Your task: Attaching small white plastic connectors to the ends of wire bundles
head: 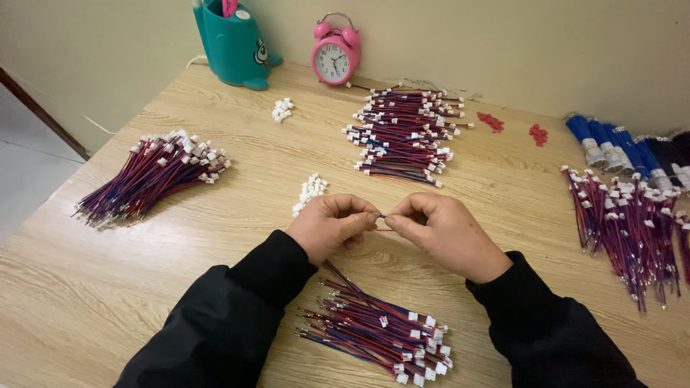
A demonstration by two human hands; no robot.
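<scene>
My left hand (333, 226) and my right hand (442, 233) meet over the middle of the wooden table (237, 179), fingertips pinched together on a thin red and blue wire lead (381, 217). Only a short bit of the wire shows between the fingers. Just left of my left hand lies a small heap of white plastic connectors (310, 192). Below my hands, between my black sleeves, rests a bundle of red and blue leads with white plugs (377, 332).
More wire bundles lie at the left (151, 174), back centre (404, 135) and right (629, 215). Another white connector heap (282, 109), red bits (491, 121), blue-capped parts (611, 144), a pink alarm clock (335, 50) and a teal holder (231, 39) stand near the wall.
</scene>
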